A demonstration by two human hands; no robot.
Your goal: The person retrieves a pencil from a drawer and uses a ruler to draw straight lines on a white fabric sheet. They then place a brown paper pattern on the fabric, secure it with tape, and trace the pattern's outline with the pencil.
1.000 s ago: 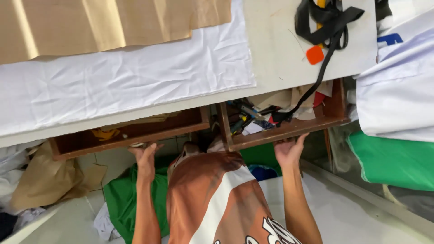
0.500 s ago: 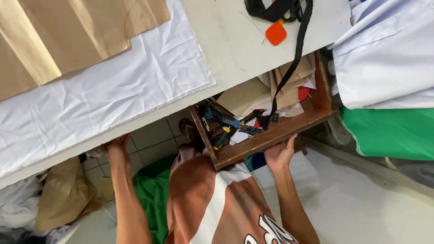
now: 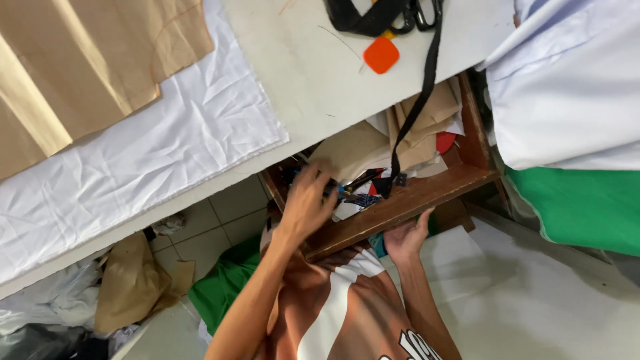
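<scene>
Drawer (image 3: 407, 200) work is partway along, judging by the scene: the wooden drawer under the tabletop (image 3: 313, 73) stands pulled open, and its clutter is being gone through, with nothing lifted clear of it yet. Left hand (image 3: 308, 200) reaches down into the near left corner of the drawer, forearm stretched up from the lower edge of view, wrist bent forward, fingers spread and curled among the small items (image 3: 347, 193); motion blur hides the fingertips, so I cannot tell whether this grip has closed on anything. Right hand (image 3: 408, 235) sits below the drawer's front board, palm up, fingers wrapped loosely against the underside of the wood, a holding grip that props the drawer.

Just beyond the left grip lie brown paper pieces (image 3: 373, 143) stacked inside the drawer, and a black strap (image 3: 417, 107) hangs from the tabletop down into it, ending near the front board. Farther above the grips an orange tag (image 3: 381, 55) rests on the tabletop, with white cloth (image 3: 147, 153) off to the left
</scene>
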